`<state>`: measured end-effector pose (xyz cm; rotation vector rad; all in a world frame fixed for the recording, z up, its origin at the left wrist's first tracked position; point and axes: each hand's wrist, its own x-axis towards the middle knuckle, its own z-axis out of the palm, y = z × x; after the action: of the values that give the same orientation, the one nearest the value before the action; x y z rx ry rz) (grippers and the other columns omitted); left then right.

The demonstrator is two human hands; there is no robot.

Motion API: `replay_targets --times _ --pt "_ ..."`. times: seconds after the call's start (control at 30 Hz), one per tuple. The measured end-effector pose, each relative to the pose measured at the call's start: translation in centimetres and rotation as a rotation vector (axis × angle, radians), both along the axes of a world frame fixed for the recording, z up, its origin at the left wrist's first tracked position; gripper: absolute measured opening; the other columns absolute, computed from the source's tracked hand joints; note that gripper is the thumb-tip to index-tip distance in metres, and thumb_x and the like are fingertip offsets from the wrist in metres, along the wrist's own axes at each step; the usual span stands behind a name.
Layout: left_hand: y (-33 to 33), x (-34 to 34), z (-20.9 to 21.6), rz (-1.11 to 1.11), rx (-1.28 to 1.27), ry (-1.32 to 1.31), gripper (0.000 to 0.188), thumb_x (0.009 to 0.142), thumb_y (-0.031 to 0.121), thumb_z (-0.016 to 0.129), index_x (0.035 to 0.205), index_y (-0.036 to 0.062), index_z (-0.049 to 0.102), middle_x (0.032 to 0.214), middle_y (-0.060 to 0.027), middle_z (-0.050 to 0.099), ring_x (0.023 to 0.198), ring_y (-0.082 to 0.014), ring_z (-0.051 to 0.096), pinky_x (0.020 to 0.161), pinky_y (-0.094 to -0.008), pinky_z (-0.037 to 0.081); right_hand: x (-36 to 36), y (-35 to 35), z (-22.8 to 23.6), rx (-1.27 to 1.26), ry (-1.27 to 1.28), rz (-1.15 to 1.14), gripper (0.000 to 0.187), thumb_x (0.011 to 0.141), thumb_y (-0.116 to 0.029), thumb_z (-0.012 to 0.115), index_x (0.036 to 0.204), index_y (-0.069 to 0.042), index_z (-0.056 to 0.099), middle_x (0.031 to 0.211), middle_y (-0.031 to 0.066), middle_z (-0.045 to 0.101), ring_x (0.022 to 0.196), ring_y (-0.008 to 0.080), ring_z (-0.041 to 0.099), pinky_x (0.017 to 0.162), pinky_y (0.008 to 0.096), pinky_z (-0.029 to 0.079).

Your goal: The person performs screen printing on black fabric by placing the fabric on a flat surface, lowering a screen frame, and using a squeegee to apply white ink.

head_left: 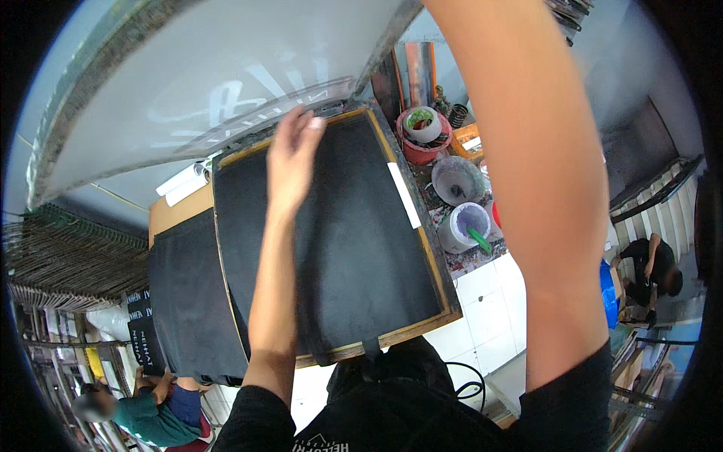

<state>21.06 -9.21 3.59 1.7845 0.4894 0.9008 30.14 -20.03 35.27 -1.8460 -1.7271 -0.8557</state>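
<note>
The black fabric (339,241) lay flat on a wood-edged platen (444,297) beneath the raised printing screen (211,83); it looked light, soft and limp, best pinched at an edge or smoothed with a flat palm. The left hand (292,154) rested open, fingers together, on its far edge, gripping nothing, while the right arm (535,188) reached up out of view, so I cannot tell its grip. One fabric and one screen showed, with three paint tubs (461,226) just right of the platen.
</note>
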Motion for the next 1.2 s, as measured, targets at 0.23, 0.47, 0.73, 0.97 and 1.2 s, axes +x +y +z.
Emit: replay_targets --times 0.23,0.47,0.73,0.97,1.2 --pt "-6.3 -23.2 7.3 -0.326 -0.159 -0.646 0.054 0.109 0.045 0.041 0.129 -0.0026 0.056 0.115 -0.0261 0.070 0.107 -0.0360 0.070 0.100 -0.0532 0.051 -8.1 -8.3 -10.0 -0.169 0.283 0.005 0.040 0.099 -0.037 0.064 0.096 0.002 0.073 0.081 0.0151 0.071 0.071 0.0229 0.068 0.065 0.0351 0.050" --pt "-16.6 -34.5 -4.5 -0.211 -0.938 -0.074 0.030 0.100 0.016 0.062 0.113 -0.0109 0.063 0.107 -0.0315 0.071 0.089 -0.0385 0.074 0.088 -0.0515 0.059 -6.3 -8.7 -17.7 -0.312 0.635 0.058 0.034 0.093 -0.029 0.068 0.101 0.003 0.073 0.091 0.0224 0.073 0.086 0.0375 0.071 0.078 0.0454 0.054" --pt "-19.4 -34.2 -9.6 0.127 -1.709 -0.213 0.020 0.096 0.011 0.054 0.101 -0.0067 0.062 0.130 -0.0373 0.060 0.132 -0.0467 0.054 0.120 -0.0569 0.037 3.9 12.5 -32.3 -0.489 0.478 -0.085 0.068 0.087 -0.039 0.074 0.140 -0.001 0.056 0.135 0.0268 0.061 0.131 0.0381 0.056 0.109 0.0498 0.046" --pt "-19.3 -33.7 -8.8 0.230 -1.782 -0.257 0.041 0.103 0.023 0.049 0.113 -0.0156 0.060 0.127 -0.0366 0.062 0.127 -0.0457 0.059 0.115 -0.0547 0.043 6.1 21.2 -37.0 -0.638 0.241 -0.163 0.084 0.079 -0.044 0.081 0.147 -0.006 0.049 0.142 0.0202 0.057 0.137 0.0331 0.049 0.115 0.0587 0.034" --pt "-16.4 -35.5 -9.0 0.020 -1.436 0.339 0.053 0.107 0.038 0.051 0.123 -0.0121 0.062 0.113 -0.0282 0.072 0.104 -0.0336 0.072 0.096 -0.0414 0.054 1.4 13.4 -36.0 -0.444 0.179 0.105 0.036 0.079 -0.025 0.080 0.106 -0.007 0.066 0.101 0.0093 0.067 0.101 0.0298 0.067 0.082 0.0448 0.054"
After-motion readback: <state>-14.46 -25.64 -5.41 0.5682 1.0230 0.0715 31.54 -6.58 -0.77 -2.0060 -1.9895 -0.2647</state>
